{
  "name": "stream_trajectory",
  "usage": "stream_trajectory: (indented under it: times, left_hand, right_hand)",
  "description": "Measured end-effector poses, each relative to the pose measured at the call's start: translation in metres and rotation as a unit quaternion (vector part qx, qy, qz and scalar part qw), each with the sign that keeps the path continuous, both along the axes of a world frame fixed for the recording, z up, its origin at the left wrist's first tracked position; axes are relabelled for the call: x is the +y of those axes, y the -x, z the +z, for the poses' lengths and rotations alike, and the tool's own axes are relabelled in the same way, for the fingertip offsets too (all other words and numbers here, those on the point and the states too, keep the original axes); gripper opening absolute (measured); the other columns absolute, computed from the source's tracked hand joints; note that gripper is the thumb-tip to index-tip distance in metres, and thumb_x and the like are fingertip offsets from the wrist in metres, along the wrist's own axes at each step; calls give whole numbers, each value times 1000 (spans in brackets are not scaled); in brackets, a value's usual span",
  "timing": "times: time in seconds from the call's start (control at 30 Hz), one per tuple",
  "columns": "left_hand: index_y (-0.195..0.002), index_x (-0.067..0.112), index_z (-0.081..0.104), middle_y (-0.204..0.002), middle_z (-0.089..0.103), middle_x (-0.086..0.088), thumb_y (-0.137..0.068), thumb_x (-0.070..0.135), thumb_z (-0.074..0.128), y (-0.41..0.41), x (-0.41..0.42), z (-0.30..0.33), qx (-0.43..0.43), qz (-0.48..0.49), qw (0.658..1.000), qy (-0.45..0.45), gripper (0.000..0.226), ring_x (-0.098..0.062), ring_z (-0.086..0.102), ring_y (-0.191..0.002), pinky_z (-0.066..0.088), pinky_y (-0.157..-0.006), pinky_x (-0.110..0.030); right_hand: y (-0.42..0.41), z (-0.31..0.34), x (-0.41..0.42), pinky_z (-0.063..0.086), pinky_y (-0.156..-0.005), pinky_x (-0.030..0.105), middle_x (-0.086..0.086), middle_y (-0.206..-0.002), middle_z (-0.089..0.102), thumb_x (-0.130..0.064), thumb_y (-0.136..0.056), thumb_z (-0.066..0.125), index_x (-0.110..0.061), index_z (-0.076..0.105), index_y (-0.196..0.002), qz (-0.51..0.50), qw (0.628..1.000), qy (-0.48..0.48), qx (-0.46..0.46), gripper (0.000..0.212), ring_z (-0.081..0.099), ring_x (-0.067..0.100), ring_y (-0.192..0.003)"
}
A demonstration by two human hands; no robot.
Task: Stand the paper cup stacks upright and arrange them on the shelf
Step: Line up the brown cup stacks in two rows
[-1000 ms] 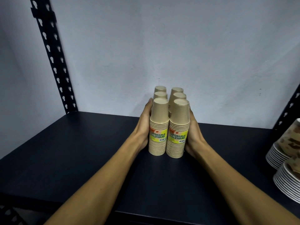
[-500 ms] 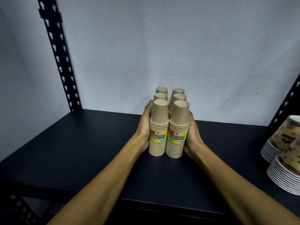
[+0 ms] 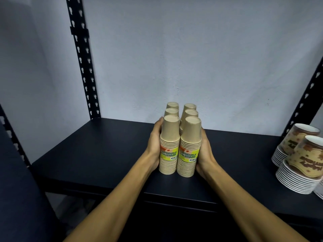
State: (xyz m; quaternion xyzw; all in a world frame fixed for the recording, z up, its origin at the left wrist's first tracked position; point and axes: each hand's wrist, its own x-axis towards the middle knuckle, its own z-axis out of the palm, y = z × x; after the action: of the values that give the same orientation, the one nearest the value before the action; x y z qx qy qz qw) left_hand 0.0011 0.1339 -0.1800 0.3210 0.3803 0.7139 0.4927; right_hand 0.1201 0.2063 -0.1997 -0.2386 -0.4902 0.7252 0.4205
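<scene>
Fingers of both hands lie fairly straight along the outer sides of the block of paper cup stacks (image 3: 180, 142); the fingertips run behind the cups, so I cannot tell how far they wrap. The left hand (image 3: 154, 144) presses flat on the block's 9 o'clock side, the right hand (image 3: 205, 151) on its 3 o'clock side, squeezing the two columns together between the palms. Neither hand lifts anything; the stacks stand on the shelf (image 3: 97, 154).

Six stacks show, all upright with bases up, in two columns of three running toward 12 o'clock, near the back wall. The front two carry yellow-green labels and touch side by side.

The step in hand looks like the last tidying: squaring the group. The standing-up part seems done for these six. The next move probably calls for easing both palms off evenly, outward to 9 and 3 o'clock, so no tall, light stack tips.

At 3 o'clock, well apart, sit patterned cups (image 3: 304, 154) on white piles, near a black upright (image 3: 304, 95). Another upright (image 3: 82, 58) stands at 10 o'clock.
</scene>
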Motion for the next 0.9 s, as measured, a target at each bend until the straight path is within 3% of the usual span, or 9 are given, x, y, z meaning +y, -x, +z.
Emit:
stream_trajectory:
  times: [0.13, 0.37, 0.47, 0.53, 0.6, 0.7, 0.8, 0.9]
  left_hand:
    - [-72, 19, 77, -80, 73, -5, -102, 48, 36, -2, -3, 4, -4, -2, 1000, 9, 58, -17, 71, -74, 57, -73, -32]
    - [-72, 20, 78, -79, 74, -5, -103, 44, 39, -2, -8, 7, 11, 5, 1000, 14, 56, -16, 71, -73, 56, -72, -32]
    - [-115, 16, 73, -114, 74, -9, -98, 56, 44, 3, -11, 4, 2, 64, 998, 29, 52, -22, 71, -103, 54, -94, -41]
    - [-138, 23, 59, -137, 64, -4, -87, 71, 49, 12, -15, 0, 17, 107, 994, 29, 70, -22, 61, -126, 41, -113, -49]
    - [-142, 29, 54, -144, 58, 3, -80, 79, 45, 19, -26, -6, 65, 121, 990, 25, 80, -16, 51, -136, 28, -120, -51]
    - [-147, 33, 48, -149, 52, 10, -78, 84, 41, 19, -48, -20, 154, 105, 982, 29, 86, -8, 44, -139, 23, -123, -46]
    - [-146, 38, 46, -150, 49, 14, -68, 83, 63, 20, -62, -37, 215, 80, 973, 16, 92, -3, 42, -140, 28, -122, -43]
    - [-145, 34, 45, -148, 52, 13, -63, 54, 90, 20, -62, -44, 281, 68, 957, 18, 96, -6, 46, -139, 34, -119, -42]
  right_hand:
    - [-1, 1, -3, 50, -104, 55, 10, -100, 77, -58, -101, 42, -25, 79, -88, -14, 1000, 8, -5, 51, 72, 27, -98]
    - [-9, 4, -8, 50, -103, 54, 14, -118, 75, -63, -99, 39, -16, 68, -126, -31, 999, 39, 5, 61, 71, 32, -111]
    - [-14, 6, -10, 43, -111, 57, 13, -132, 68, -70, -93, 41, -17, 59, -139, -43, 999, 27, -9, 72, 65, 33, -122]
    - [-22, 4, -8, 36, -117, 55, 8, -139, 64, -76, -84, 47, -16, 54, -143, -63, 998, 2, -12, 85, 59, 27, -131]
    - [-34, 4, -10, 29, -121, 52, 0, -143, 61, -80, -82, 45, -18, 53, -144, -76, 995, -40, -45, 89, 53, 18, -136]
    - [-58, -4, -16, 26, -122, 49, -13, -143, 59, -87, -77, 44, -31, 52, -144, -57, 984, -122, -118, 88, 51, 6, -136]
    - [-81, -9, -27, 34, -118, 37, -22, -143, 56, -85, -72, 56, -48, 48, -140, -50, 963, -208, -163, 78, 48, -7, -133]
    - [-86, -12, -35, 37, -109, 27, -26, -145, 49, -59, -79, 76, -43, 39, -149, -44, 941, -269, -202, 81, 43, -10, -135]
